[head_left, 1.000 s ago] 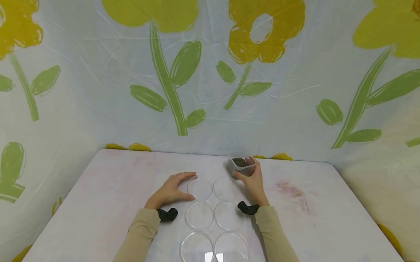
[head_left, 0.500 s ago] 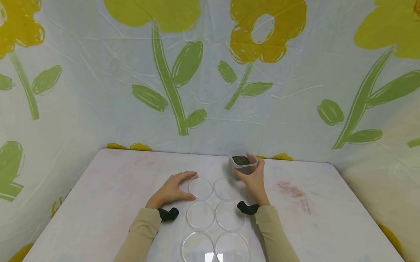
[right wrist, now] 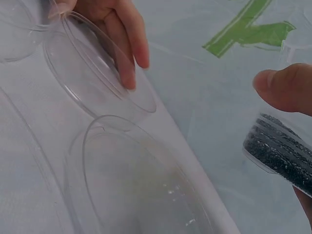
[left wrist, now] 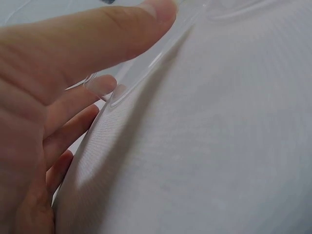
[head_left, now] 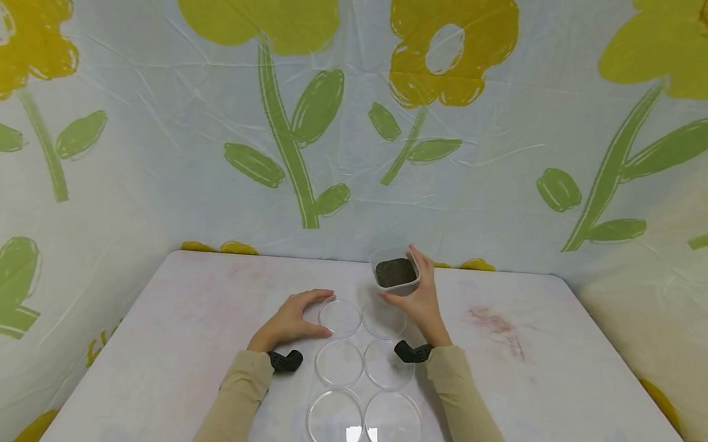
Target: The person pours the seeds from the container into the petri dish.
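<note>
My left hand grips the far left clear petri dish by its edge, thumb on the near side and fingers on the far side. In the left wrist view its thumb lies along the clear rim. My right hand holds a small clear plastic tub above the table, behind the far right petri dish. Dark, fine grains fill part of the tub, whose opening tilts towards me. In the right wrist view the grains show through the wall.
Nearer to me lie two middle petri dishes, left and right, and two front ones, left and right. The white table ends at a flower-printed cloth wall behind.
My right hand has raised the tub a little, moved it left and tipped its opening towards me, showing more of the grains. The left hand stays at its dish.
</note>
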The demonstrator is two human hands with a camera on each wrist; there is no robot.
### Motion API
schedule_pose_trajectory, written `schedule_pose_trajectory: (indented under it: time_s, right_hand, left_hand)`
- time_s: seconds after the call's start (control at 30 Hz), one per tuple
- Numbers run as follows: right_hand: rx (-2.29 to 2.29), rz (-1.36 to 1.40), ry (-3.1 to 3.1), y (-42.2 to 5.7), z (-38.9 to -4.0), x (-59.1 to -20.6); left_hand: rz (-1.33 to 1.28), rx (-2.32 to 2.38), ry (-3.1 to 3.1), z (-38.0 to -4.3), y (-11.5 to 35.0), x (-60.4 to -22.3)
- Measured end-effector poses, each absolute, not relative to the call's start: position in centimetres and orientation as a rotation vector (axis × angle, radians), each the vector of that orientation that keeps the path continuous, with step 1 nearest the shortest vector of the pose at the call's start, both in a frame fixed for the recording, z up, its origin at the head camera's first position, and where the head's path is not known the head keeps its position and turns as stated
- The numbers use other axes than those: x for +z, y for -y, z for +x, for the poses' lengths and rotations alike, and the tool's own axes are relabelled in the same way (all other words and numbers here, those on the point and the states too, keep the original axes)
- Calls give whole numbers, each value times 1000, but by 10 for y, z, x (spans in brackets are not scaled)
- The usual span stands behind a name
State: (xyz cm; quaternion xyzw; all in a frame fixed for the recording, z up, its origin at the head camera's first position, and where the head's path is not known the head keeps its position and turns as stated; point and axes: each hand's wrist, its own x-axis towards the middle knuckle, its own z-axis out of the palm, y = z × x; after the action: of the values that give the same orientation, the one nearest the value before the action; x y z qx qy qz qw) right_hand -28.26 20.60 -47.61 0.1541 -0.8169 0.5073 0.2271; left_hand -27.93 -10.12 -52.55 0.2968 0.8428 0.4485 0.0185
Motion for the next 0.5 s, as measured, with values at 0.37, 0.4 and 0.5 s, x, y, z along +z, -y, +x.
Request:
schedule_pose_trajectory:
  time_s: [0.37,0.4,0.5]
  right_hand:
    - [1263,632,2134,-195,-283,-472]
    - [1255,650,2134,-195,-282,-471]
    - [1198,701,2140,-193,-282,-471]
  left_hand:
    - [987,1387,-2641,-280,101,-526]
    - [989,1385,-2642,-280,100,-526]
    - [987,1382,-2642,-280,100,-526]
